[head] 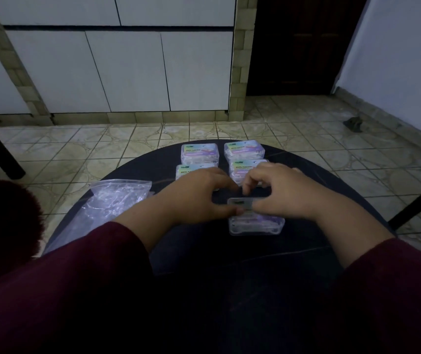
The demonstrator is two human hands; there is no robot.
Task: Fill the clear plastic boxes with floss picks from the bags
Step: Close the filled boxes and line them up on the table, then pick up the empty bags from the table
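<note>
Clear box (256, 224) lies crosswise under both hands; left hand (199, 194) and right hand (280, 192) pinch its lid (243, 203); right nearer.

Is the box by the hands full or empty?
Not empty: floss picks show through the clear box. Both hands, left and right, cover its top, so full: cannot tell.

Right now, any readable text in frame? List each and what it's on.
"DENTAL FLOSS PICKS": label on the far-left box, only just legible.
The labels on the far-right box, near-left box and near-right box look alike but are blurred or covered.
Green brand logos: unreadable.
Held box and bag: nothing readable.
</note>
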